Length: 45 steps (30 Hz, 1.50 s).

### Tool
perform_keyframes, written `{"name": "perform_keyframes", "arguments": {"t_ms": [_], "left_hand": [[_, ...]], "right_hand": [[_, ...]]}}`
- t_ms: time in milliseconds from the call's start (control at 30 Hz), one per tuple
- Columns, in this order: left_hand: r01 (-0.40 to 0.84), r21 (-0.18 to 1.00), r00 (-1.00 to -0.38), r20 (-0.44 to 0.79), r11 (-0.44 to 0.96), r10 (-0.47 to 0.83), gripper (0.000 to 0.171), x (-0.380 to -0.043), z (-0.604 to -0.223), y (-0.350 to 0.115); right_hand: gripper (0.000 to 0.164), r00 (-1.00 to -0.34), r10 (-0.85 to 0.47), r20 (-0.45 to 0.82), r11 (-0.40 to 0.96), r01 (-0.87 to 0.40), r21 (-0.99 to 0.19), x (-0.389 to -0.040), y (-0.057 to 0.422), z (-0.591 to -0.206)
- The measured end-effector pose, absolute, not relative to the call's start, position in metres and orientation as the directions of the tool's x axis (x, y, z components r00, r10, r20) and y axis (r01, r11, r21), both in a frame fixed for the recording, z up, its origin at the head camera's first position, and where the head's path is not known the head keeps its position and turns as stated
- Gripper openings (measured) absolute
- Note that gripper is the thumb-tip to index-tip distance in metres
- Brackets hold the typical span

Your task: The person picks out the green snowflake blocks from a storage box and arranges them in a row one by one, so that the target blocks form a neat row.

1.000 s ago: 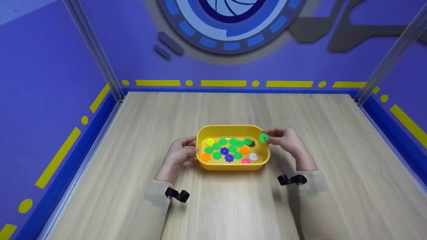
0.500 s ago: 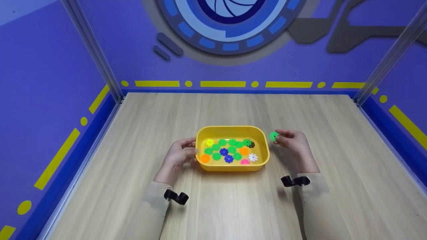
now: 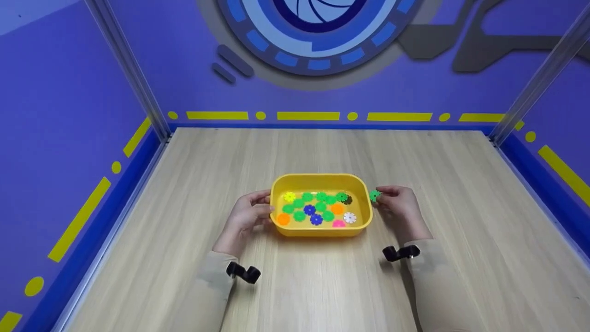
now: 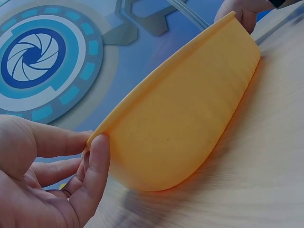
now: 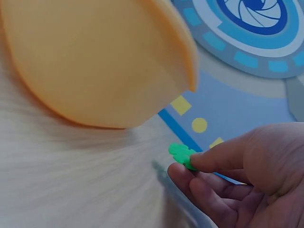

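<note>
A yellow plastic tub (image 3: 322, 233) sits on the wooden table, with several snowflake-shaped plastic discs lying in it. Green discs (image 3: 299, 216) are the most common; others are blue, orange, yellow, white, pink and black. My left hand (image 3: 247, 213) pinches the tub's left rim between thumb and fingers, which the left wrist view shows closely. Just outside the tub's right end, my right hand (image 3: 402, 205) holds a green snowflake disc (image 5: 181, 154) between thumb and index finger. In the right wrist view this disc is apart from the tub wall (image 5: 104, 61).
The light wooden table (image 3: 221, 157) surrounds the tub. Purple-blue printed panels (image 3: 313, 97) enclose it at the back and both sides, with metal posts (image 3: 133, 69) at the corners. A black wrist mount (image 3: 401, 252) is on each sleeve.
My right hand took the green disc rightward from over the tub's right rim, then came slightly back toward the tub and nearer me. The left hand and tub stay in place.
</note>
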<state>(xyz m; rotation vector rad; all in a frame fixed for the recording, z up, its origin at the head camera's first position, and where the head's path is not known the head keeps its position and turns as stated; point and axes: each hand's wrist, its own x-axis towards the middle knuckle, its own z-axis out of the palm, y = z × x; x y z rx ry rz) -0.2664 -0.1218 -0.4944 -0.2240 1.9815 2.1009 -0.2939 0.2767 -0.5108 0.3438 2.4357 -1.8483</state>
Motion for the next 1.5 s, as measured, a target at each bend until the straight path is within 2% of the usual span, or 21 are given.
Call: {"name": "perform_keyframes", "arguments": {"t_ms": [200, 567, 800, 1233, 1500], "left_hand": [[-0.267, 0.963, -0.962, -0.266, -0.017, 0.064, 0.055, -0.267, -0.495, -0.121], [-0.270, 0.963, -0.961, -0.268, -0.012, 0.063, 0.055, -0.267, -0.494, -0.121], [-0.270, 0.963, -0.961, -0.268, -0.016, 0.062, 0.054, -0.267, -0.496, -0.121], [-0.264, 0.964, -0.963, -0.263, -0.022, 0.062, 0.055, -0.267, -0.494, -0.121], [-0.257, 0.966, -0.965, -0.255, -0.023, 0.063, 0.056, -0.267, -0.494, -0.121]], "right_hand": [[0.039, -0.976, 0.143, -0.162, 0.417, 0.208, -0.885, -0.295, 0.278, -0.514], [0.038, -0.979, 0.144, -0.144, 0.469, 0.195, -0.861, -0.296, 0.277, -0.513], [0.038, -0.976, 0.146, -0.161, 0.464, 0.211, -0.860, -0.295, 0.276, -0.511], [0.040, -0.966, 0.153, -0.207, 0.374, 0.251, -0.893, -0.296, 0.279, -0.510], [0.040, -0.961, 0.173, -0.215, 0.379, 0.267, -0.886, -0.297, 0.286, -0.510]]}}
